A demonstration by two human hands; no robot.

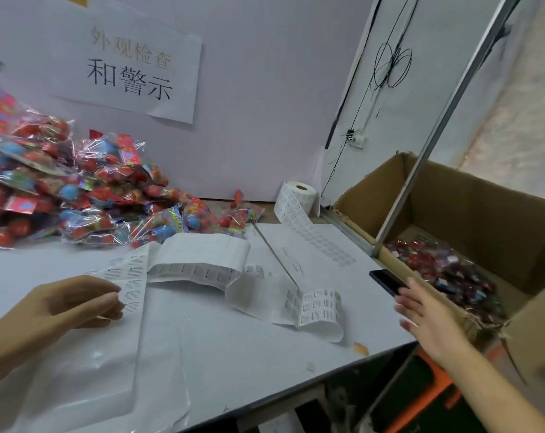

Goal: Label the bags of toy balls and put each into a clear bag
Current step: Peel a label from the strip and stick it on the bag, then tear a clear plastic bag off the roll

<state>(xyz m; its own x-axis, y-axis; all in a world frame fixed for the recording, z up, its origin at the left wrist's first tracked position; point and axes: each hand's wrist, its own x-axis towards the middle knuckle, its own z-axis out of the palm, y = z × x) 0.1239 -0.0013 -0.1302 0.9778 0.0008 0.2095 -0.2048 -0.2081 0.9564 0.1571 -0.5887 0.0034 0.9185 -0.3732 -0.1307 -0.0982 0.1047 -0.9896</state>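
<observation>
Labels first, since that's what the left hand (74, 303) is on: its fingers (110, 300) are curled in and pinching the near edge of the label strip (134, 276), thumb and fingertips closed on the paper. That strip runs away from the fingers and off to their right, folding over itself across the bench (202, 354) and ending in a curled tail of printed stickers (319, 306). It's thin backing paper, basically weightless and floppy, so I'd guess it'll wander if tugged; peeling a sticker by its corner while the other hand pins the strip looks like the sane way.

The right hand (427, 317) is hanging over the bench's right edge, fingers straight and loosely spread, holding nothing. Just beyond its fingertips sits a dark phone (386, 281), and further right of it a cardboard box (483, 210) with finished packs in the bottom.

The bags of toy balls (77, 195) are heaped well beyond the left fingers, against the back wall. Crinkly cellophane, lumpy with round balls inside, light but slippery I'd reckon. The balls will roll around in there, so grabbing by the flat printed header card at the top seems safest. That flat part also looks like the easiest spot to stick a label.

Under the left wrist there's a clear bag (87, 379) lying flat: soft, clingy film, probably fiddly to open one-handed.
</observation>
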